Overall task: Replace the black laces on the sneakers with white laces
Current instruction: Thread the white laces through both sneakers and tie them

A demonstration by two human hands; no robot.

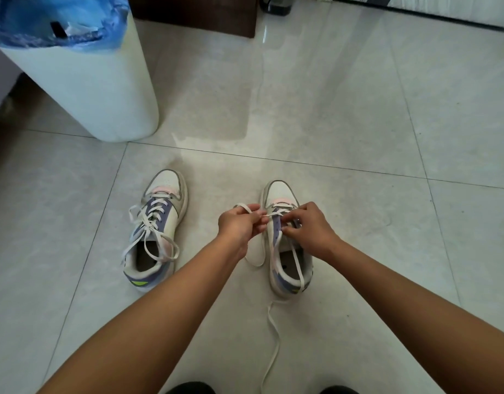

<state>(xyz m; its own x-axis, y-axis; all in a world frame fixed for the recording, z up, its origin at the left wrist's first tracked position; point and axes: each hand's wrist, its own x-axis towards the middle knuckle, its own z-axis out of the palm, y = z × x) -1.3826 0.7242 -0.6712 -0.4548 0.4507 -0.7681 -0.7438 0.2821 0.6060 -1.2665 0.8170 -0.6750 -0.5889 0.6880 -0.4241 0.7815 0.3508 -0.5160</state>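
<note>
- White plastic cylindrical waste bin (83,89) stands at the far left on the pale glossy tiled floor (358,123); it is lined with a crinkled blue plastic bag (46,21), and a small dark item lies inside, too unclear to identify.
- Left white sneaker with purple, pink and lime panels (155,231) sits on the floor, toe pointing away, fully threaded with a white flat lace (148,223) whose loose loops spill over both sides.
- The left hand (240,223) has its fingers curled, pinching one end of a second white flat lace (273,331) just left of the other shoe; a loop of that lace arches above the knuckles.
- Right matching white sneaker (284,251) sits near the first, also toe away, only partly laced near the toe.
- The right hand (307,228) rests on this sneaker's eyelet area, fingers curled, fingertips pinching the lace at an eyelet.
- One long lace tail drapes across the shoe opening, over the heel and trails along the floor toward the person.
</note>
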